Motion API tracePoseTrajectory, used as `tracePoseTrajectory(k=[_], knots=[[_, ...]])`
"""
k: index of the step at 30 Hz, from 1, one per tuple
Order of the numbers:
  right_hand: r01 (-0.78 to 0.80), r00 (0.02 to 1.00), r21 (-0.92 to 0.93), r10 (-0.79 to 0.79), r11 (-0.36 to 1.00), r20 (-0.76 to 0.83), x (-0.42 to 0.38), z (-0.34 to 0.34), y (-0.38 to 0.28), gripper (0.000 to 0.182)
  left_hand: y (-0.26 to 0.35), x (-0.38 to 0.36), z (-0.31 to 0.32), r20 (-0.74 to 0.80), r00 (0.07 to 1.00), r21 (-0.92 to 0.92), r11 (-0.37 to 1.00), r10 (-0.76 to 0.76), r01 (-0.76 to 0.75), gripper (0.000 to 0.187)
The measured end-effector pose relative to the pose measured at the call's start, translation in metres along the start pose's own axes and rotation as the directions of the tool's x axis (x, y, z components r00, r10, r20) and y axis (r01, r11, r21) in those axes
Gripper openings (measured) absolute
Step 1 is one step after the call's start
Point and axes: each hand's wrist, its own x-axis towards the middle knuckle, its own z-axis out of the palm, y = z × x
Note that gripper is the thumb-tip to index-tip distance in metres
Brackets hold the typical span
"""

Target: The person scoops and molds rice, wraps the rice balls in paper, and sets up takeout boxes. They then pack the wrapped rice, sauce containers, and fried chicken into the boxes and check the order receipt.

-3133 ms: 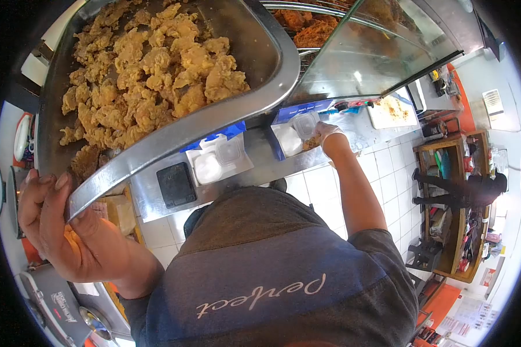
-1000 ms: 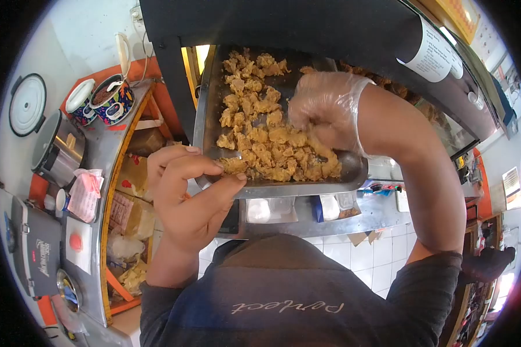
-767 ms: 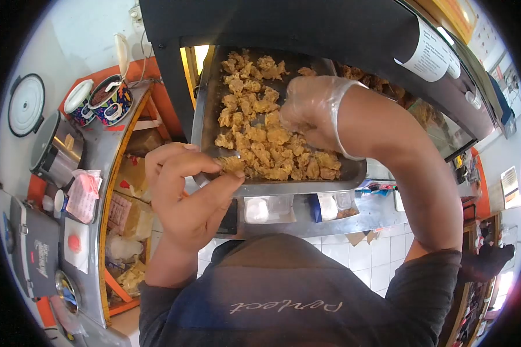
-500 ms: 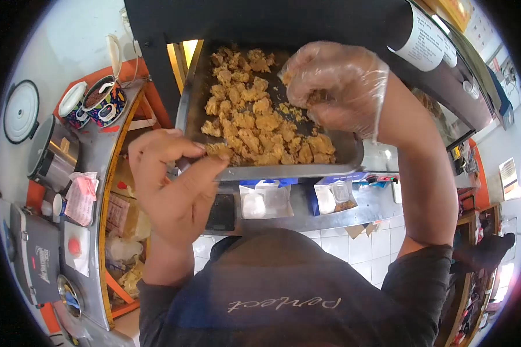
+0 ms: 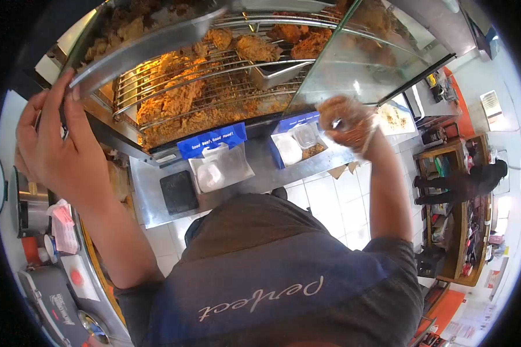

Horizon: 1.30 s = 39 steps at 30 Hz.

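My left hand is bare and grips the corner of a metal tray, thumb on one side and fingers on the other. The tray tilts at the top of the view, with fried chicken pieces partly visible in it. My right hand, in a clear plastic glove, has its fingers curled just right of an open paper box. Whatever lies inside the curled fingers is hidden and blurred. That box has a white mound, a clear small tub and brown bits. Another open box stands to its left with a white mound.
A glass-sided display case holds fried chicken on wire racks. Its glass pane stands beside my right hand. A black flat device lies on the metal counter. A person in dark clothes is by shelves at right.
The tray has gone up and left, with my left hand now on its corner. My gloved right hand has come down from over the tray to beside the right box. The display case shows now.
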Motion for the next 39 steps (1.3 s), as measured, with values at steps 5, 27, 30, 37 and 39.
tracePoseTrajectory(k=[5, 27, 30, 37, 39], knots=[[-0.219, 0.940, -0.432, 0.308, 0.875, 0.149, -0.038, 0.034, 0.125, 0.018, 0.017, -0.005, 0.022, 0.151, 0.981, 0.119, 0.987, -0.125, 0.107, 0.041], [0.602, 0.738, -0.300, -0.372, 0.740, 0.564, -0.059, 0.013, 0.245, 0.033, 0.438, -0.185, -0.009, 0.795, 0.522, -0.564, 0.693, 0.308, 0.450, 0.036], [0.517, 0.769, -0.334, -0.258, 0.788, 0.585, -0.052, 0.019, 0.240, 0.031, 0.450, -0.188, -0.017, 0.798, 0.574, -0.497, 0.740, 0.185, 0.453, 0.036], [0.578, 0.774, -0.431, -0.300, 0.693, 0.557, -0.043, 0.009, 0.225, 0.025, 0.469, -0.187, -0.022, 0.780, 0.626, -0.446, 0.706, 0.005, 0.551, 0.025], [0.610, 0.752, -0.424, -0.320, 0.669, 0.576, -0.042, 0.018, 0.231, 0.022, 0.476, -0.192, -0.020, 0.781, 0.624, -0.411, 0.731, -0.025, 0.545, 0.021]])
